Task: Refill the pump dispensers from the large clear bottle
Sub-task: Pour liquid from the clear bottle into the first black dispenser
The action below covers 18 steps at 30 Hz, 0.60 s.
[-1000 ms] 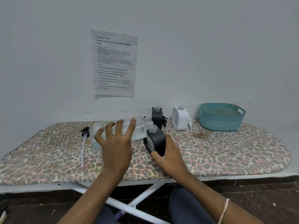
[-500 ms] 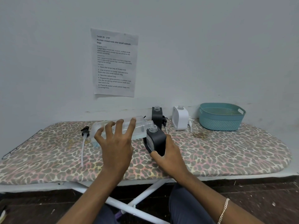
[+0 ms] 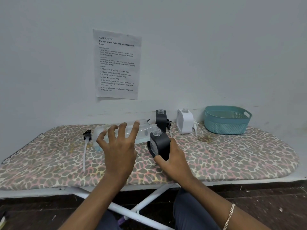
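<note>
- The large clear bottle (image 3: 145, 131) is held above the board just left of centre. It lies nearly level, with its long axis running from 9 to 3 o'clock. Its open neck points toward 3 o'clock and sits right over the mouth of a black dispenser (image 3: 163, 141).
- The left hand (image 3: 118, 146) clasps the bottle from the near side, its fingers splayed wide across the barrel and bent around it.
- The right hand (image 3: 174, 160) wraps around the lower body of the black dispenser, which stands tilted, its uncapped neck leaning toward 11 o'clock. A pale label on its face is too blurred to read.
- At 9 o'clock of the bottle, a black pump head (image 3: 86, 136) lies on the cover with its tube trailing toward 6 o'clock.
- Toward 1 o'clock of the held dispenser, against the wall, stand a second black dispenser (image 3: 160, 119) and a white dispenser (image 3: 185, 122) (both uncapped). A teal basket (image 3: 227, 123) sits further toward 3 o'clock.
- A paper sheet (image 3: 117, 63) on the wall at 12 o'clock reads "TASK ID 3797" and "Portion mixed nuts into small ziplock bags". Numbered steps follow, such as "Open the large bag of mixed nuts" and "Seal the ziplock bag".
- The surface is an ironing board (image 3: 232, 156) with a leopard-print cover and white legs. It stands against a plain pale wall, over a dark floor.
</note>
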### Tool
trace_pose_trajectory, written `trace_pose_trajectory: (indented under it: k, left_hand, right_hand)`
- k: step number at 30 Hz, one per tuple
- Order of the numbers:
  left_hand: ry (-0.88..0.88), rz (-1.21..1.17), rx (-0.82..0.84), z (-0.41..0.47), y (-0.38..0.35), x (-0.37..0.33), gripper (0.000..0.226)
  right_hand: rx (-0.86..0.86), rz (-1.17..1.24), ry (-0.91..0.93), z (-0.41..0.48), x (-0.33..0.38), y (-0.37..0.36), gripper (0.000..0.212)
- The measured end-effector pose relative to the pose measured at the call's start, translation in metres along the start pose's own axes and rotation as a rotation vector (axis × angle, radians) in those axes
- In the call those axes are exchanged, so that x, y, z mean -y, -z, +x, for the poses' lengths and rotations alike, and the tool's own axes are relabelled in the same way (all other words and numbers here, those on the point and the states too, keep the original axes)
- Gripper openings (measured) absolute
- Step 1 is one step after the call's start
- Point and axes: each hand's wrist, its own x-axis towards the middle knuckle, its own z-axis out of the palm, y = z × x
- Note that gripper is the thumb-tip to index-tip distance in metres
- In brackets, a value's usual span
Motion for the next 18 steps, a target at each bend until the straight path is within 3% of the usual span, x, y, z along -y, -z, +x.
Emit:
trace_pose_trajectory:
  k: [18]
  left_hand:
    - [0.006,-0.022,-0.021,-0.0003,-0.0032,-0.0002,0.088]
  right_hand:
    - [-0.005,-0.009,0.006,0.0013,-0.0017,-0.0003,0.046]
